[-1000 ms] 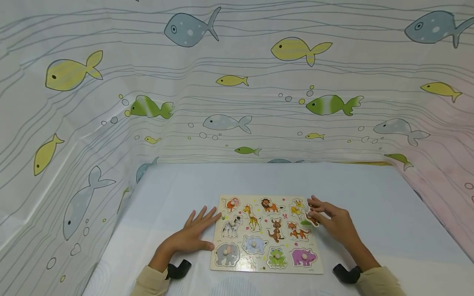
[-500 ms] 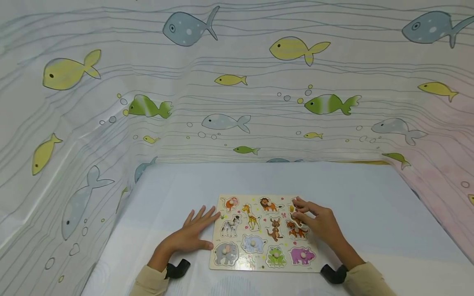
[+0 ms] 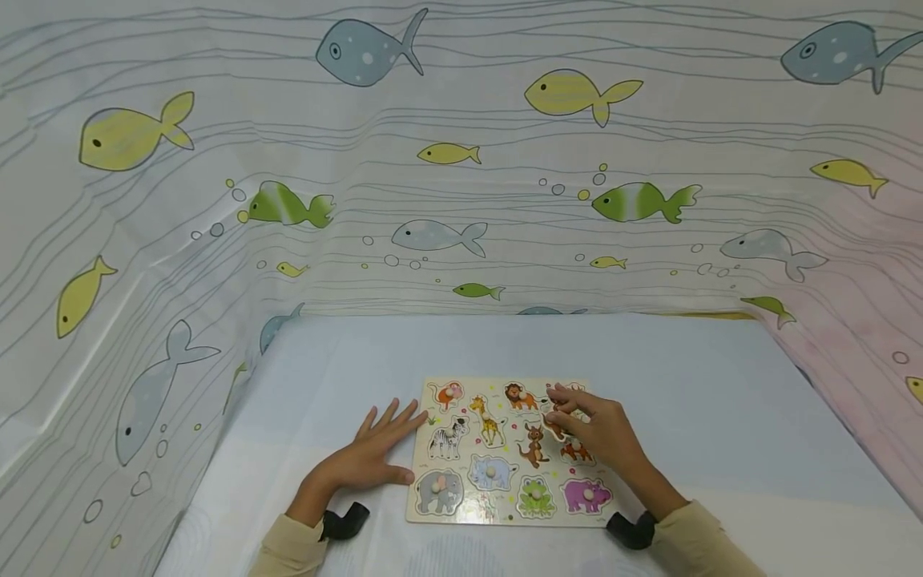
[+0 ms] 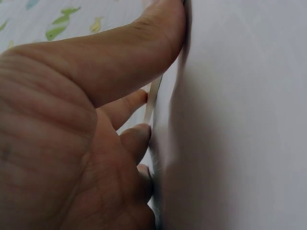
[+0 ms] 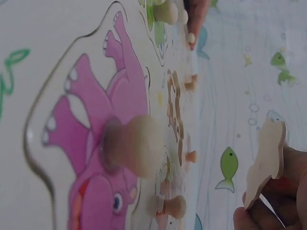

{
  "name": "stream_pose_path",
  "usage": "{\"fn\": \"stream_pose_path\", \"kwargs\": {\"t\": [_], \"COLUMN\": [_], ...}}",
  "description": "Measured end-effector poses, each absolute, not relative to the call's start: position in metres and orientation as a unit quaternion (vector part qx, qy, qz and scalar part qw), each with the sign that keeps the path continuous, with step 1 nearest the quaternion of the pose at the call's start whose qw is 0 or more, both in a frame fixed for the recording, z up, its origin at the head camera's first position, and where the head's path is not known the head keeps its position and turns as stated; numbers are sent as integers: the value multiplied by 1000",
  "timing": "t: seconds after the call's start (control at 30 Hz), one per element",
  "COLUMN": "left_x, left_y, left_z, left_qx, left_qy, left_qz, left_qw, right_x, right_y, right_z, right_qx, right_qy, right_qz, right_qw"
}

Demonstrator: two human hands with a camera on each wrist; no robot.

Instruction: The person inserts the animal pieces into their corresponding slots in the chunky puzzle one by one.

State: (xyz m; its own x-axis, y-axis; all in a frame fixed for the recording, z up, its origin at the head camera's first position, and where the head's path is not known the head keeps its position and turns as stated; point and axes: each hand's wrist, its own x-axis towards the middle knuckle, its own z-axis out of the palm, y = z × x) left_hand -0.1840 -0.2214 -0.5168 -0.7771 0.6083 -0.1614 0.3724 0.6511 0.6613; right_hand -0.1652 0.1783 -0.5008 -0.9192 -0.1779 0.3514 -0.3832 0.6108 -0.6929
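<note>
My right hand (image 3: 609, 437) holds a puzzle piece above the upper right of a wooden animal puzzle board (image 3: 497, 518). In the right wrist view the cut-out piece (image 5: 266, 153) shows its bare wooden back, tilted on edge between the fingers and thumb. Its front, glimpsed from the head, looks brown; which animal it is I cannot tell. Below it lie the kangaroo (image 3: 534, 446) and the tiger picture (image 3: 575, 453), partly covered by the hand. My left hand (image 3: 368, 461) rests with fingers spread, fingertips and thumb at the board's left edge, holding nothing.
Knobbed pieces sit in the board, among them an elephant (image 3: 440, 492), a frog (image 3: 536, 497), a purple hippo (image 3: 586, 496) and a lion (image 3: 521, 396). The board lies on a white-covered table (image 3: 375, 353). A fish-patterned cloth (image 3: 447, 184) walls the back and sides.
My right hand has carried the brown piece leftward, from the board's right edge to over its upper right part. The left hand has stayed at the left edge.
</note>
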Motion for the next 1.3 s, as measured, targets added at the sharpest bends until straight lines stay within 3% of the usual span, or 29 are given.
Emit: {"fn": "stream_pose_path", "kwargs": {"t": [0.27,0.57,0.93,1.3], "left_x": [-185,-186,-184,-184], "left_y": [-222,-221,-220,-221], "left_z": [-518,-517,-515,-514], "left_qx": [276,276,279,270], "left_qy": [889,887,887,889], "left_qz": [313,316,318,315], "left_qw": [188,191,187,191], "right_x": [-165,-165,-158,-155], "right_y": [160,148,144,143], "right_z": [-511,-522,-530,-537], "right_qx": [158,175,128,155], "right_qy": [-880,-884,-901,-899], "right_qz": [437,405,400,389], "right_qw": [100,157,108,128]}}
